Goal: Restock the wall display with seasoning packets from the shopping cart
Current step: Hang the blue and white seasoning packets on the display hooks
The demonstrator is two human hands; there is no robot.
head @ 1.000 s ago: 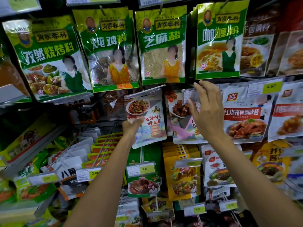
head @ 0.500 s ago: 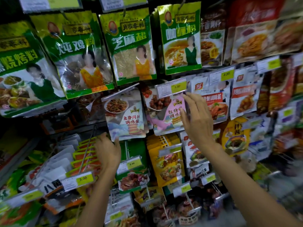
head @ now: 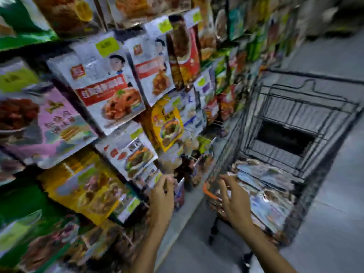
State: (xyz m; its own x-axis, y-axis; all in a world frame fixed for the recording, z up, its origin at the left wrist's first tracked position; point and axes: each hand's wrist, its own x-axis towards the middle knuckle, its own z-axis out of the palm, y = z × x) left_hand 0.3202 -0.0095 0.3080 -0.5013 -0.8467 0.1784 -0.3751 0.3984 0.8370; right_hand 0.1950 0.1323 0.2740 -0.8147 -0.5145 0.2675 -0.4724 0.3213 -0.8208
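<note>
Both our arms reach forward. Left hand (head: 161,194) is loosely curled and empty beside the wall display (head: 39,50). Right hand (head: 231,200), fingers spread and empty, hovers over the seasoning packets (head: 264,180) heaped in the shopping cart (head: 295,107).

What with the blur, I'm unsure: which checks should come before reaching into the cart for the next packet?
1. Left hand empty: ok, it seems to hold nothing.
2. Right hand empty: ok, fingers loosely spread above the cart's near end.
3. Stock in the shopping cart: ok, cart packets lie piled in the basket.
4. Kind of the top packet: cannot tell, too blurred.
5. Free hook among the hung packets: cannot tell.
</note>
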